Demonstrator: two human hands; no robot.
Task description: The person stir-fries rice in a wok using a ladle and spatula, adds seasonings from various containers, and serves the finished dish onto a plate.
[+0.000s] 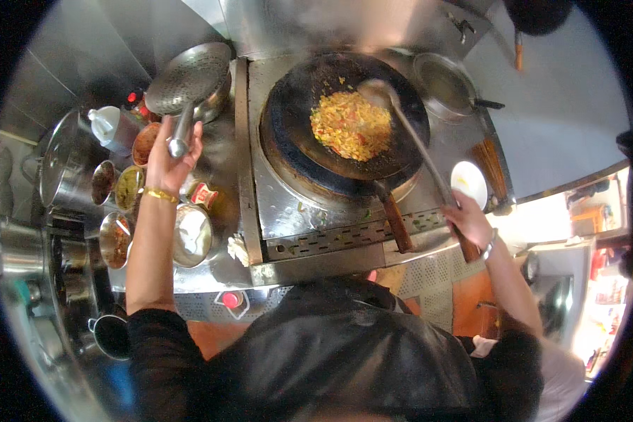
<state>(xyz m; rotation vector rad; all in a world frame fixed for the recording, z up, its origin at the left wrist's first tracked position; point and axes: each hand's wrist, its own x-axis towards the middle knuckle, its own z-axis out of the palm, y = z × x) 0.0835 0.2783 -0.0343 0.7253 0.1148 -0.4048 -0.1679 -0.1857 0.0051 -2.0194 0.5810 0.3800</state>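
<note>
My left hand (pixel 174 163) is at the upper left, palm up. The handle of a round perforated metal strainer (pixel 190 74) lies between its loosely curled fingers. Beneath the strainer, a metal pot (pixel 213 105) is partly hidden. My right hand (pixel 469 216) grips the wooden-ended handle of a long metal wok ladle (pixel 419 134). The ladle's bowl rests at the upper right edge of chopped yellow food with red and green bits (pixel 351 126). That food lies in a dark wok (pixel 295 111) on the stove, its wooden handle (pixel 395 221) towards me.
Left of the stove stand several seasoning bowls (pixel 129 187), a white-powder container (pixel 192 237) and a plastic jug (pixel 108 126). Right of the wok are a pan-like vessel with a dark handle (pixel 443 84), a white bowl (pixel 469 179) and a bamboo brush (pixel 490 163). A raised metal edge (pixel 245 158) borders the stove.
</note>
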